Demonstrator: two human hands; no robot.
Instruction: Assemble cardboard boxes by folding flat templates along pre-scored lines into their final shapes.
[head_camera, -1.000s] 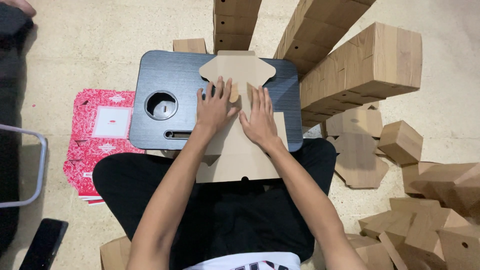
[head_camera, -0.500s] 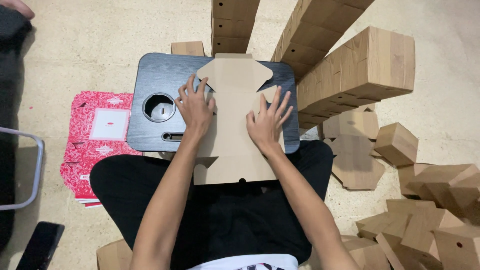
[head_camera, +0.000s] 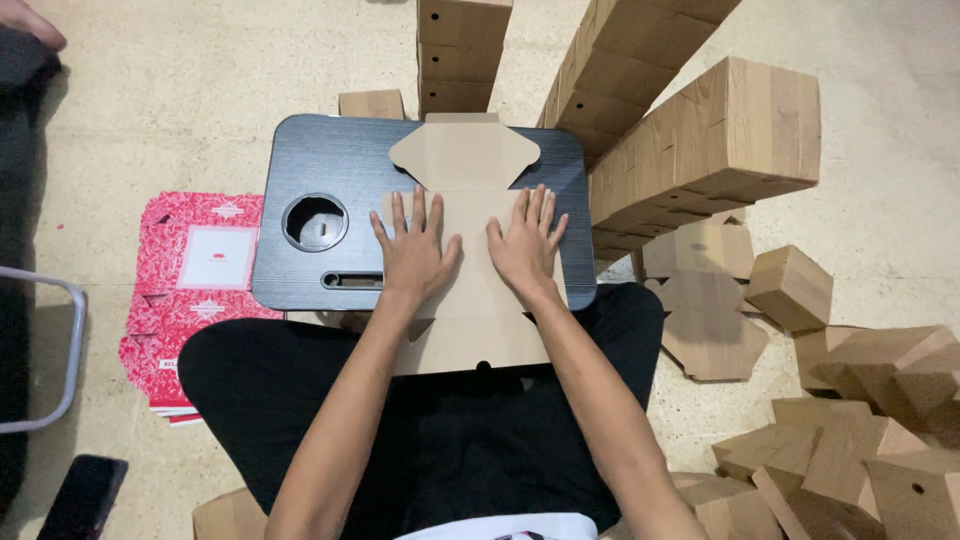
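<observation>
Left hand and right hand lay flat, fingers spread, palms down on unfolded brown cardboard blank, gripping nothing. Blank rested across small black desk over seated person's lap. Round cup hole sat left of hands. Pale speckled floor held pink flat cartons at left, folded brown boxes stacked at right.

One flat cardboard blank, one black lap tray, one phone, two hands, left, right, three long rows of brown boxes
</observation>
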